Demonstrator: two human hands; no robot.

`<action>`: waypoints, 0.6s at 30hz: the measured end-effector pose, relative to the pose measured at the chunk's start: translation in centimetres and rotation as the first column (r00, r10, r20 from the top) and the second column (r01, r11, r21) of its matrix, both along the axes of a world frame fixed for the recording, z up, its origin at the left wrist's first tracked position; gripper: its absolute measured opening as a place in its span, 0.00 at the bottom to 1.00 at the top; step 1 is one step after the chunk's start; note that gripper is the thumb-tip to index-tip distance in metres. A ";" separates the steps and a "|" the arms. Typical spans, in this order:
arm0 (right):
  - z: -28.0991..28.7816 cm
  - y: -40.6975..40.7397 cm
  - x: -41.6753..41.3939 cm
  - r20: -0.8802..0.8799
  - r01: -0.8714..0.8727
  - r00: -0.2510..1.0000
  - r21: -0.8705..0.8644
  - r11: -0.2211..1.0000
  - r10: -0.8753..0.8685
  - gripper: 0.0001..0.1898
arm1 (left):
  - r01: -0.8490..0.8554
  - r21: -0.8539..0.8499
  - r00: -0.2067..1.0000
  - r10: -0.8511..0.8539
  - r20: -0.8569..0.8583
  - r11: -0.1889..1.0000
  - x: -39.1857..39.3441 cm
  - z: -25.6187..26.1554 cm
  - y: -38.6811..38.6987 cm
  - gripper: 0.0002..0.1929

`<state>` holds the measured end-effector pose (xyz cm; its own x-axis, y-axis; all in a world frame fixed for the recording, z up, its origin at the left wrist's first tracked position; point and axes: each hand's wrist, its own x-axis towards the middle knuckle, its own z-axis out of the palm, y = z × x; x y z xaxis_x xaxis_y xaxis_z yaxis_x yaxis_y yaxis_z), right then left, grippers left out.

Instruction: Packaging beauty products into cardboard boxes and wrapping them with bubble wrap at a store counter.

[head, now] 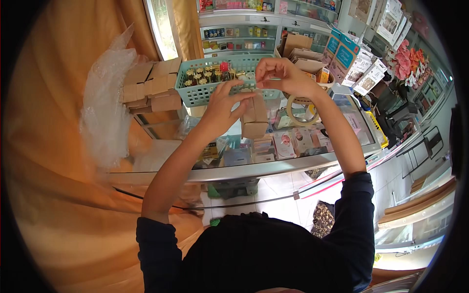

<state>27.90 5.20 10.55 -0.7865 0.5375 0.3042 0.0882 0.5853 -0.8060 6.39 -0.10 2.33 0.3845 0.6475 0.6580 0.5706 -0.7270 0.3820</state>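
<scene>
My left hand is at the left side of a small brown cardboard box on the glass counter, thumb and fingers spread. Above the far end of that box is my right hand, its fingers curled and its thumb close to the index finger. Whether a thin clear strip lies between those fingertips is too fine to tell. Beyond my hands stands a teal plastic basket with several small bottles with gold flower-shaped caps and a red-topped one. A roll of tape leans on edge to the right of the box.
Stacked cardboard boxes and bubble wrap lie left of the basket. At the right are a wicker basket of cartons and hanging packs. Packaged goods show under the counter glass; its metal front edge crosses before me.
</scene>
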 end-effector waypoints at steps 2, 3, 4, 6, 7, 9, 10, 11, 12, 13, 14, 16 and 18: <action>-0.5 0.1 0.1 -0.042 0.004 0.999 -0.036 0.999 -0.005 0.06 | -0.007 -0.010 1.000 0.007 0.001 1.000 0.1 0.0 -0.3 0.14; -0.6 0.3 0.3 -0.050 -0.014 0.999 -0.047 0.999 0.012 0.06 | -0.003 -0.010 1.000 0.003 0.006 1.000 0.2 0.1 -0.3 0.14; -0.6 0.3 0.3 -0.060 -0.032 0.998 -0.058 0.998 0.028 0.06 | 0.001 -0.010 1.000 -0.001 0.010 1.000 0.2 0.1 -0.3 0.14; -0.5 -0.3 0.1 -0.021 -0.015 1.000 -0.023 1.000 0.015 0.06 | -0.002 -0.005 1.000 0.002 0.008 1.000 0.1 0.0 -0.3 0.14; -0.3 -0.5 -0.1 0.016 0.002 1.000 0.016 1.000 -0.002 0.07 | -0.005 0.002 1.000 0.005 0.004 1.000 0.0 0.0 -0.3 0.14; -0.1 -0.6 -0.2 0.057 -0.025 0.998 0.018 1.000 0.024 0.08 | -0.003 -0.017 1.000 0.003 0.012 1.000 0.0 0.0 -0.4 0.14; 0.0 -0.7 -0.1 0.099 -0.052 0.994 0.019 0.998 0.050 0.10 | 0.000 -0.037 1.000 0.001 0.023 0.999 0.1 0.0 -0.3 0.14; 0.0 -0.7 -0.1 0.096 -0.048 0.994 0.017 0.999 0.046 0.10 | 0.004 -0.039 1.000 -0.003 0.021 0.999 0.1 -0.1 -0.2 0.14; 0.1 -0.7 -0.1 0.122 -0.035 0.992 0.066 0.997 0.027 0.10 | 0.001 -0.030 1.000 -0.001 0.018 1.000 0.1 -0.1 -0.2 0.14; 0.2 -0.6 -0.1 0.148 -0.024 0.989 0.116 0.993 0.007 0.10 | -0.001 -0.022 1.000 0.002 0.014 1.000 0.0 -0.2 -0.1 0.14; 0.2 -0.6 -0.1 0.146 -0.024 0.989 0.113 0.993 0.007 0.10 | -0.001 -0.025 1.000 0.001 0.013 1.000 0.0 -0.2 0.0 0.14; 0.5 -0.5 0.0 0.265 -0.072 0.964 0.151 0.986 0.030 0.07 | 0.003 -0.027 0.999 -0.002 0.035 1.000 0.0 -0.4 0.0 0.14; 0.9 -0.8 -0.1 0.271 -0.063 0.962 0.157 0.986 0.019 0.06 | -0.004 -0.014 1.000 0.004 0.028 1.000 0.0 -0.3 0.0 0.14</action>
<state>27.77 4.37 11.40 -0.8712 0.4641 0.1599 0.2609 0.7138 -0.6500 6.38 -0.06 2.01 0.3631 0.6585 0.6592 0.5625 -0.7189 0.4083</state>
